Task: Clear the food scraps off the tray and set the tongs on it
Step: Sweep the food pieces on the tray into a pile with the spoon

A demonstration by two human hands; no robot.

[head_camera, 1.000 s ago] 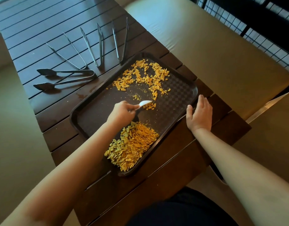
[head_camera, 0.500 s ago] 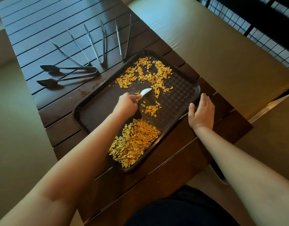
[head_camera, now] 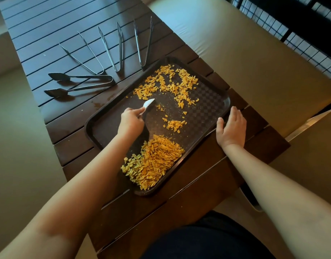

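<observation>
A dark brown tray (head_camera: pixel 108 126) lies on the slatted wooden table (head_camera: pixel 48 34). Orange food scraps are heaped (head_camera: pixel 153 161) at its near corner, a small clump (head_camera: pixel 175 124) sits mid-tray, and loose scraps (head_camera: pixel 172 83) spread over the far end. My left hand (head_camera: pixel 132 120) grips a white scraper (head_camera: pixel 148 104), its blade raised over the tray just short of the far scraps. My right hand (head_camera: pixel 231 127) rests flat against the tray's right rim. Several metal tongs lie on the table beyond the tray: spoon-tipped tongs (head_camera: pixel 80 84) at left, thin tongs (head_camera: pixel 144 42) further back.
A tan cushioned bench (head_camera: pixel 254 62) runs along the table's right side, with a black wire grid (head_camera: pixel 291 25) behind it. The table's near edge is close to my dark-clothed body (head_camera: pixel 207 238). Beige floor lies to the left.
My left hand has carried the scraper away from me, from the small mid-tray clump toward the far scraps. The clump stayed behind. My right hand has kept to the tray's rim.
</observation>
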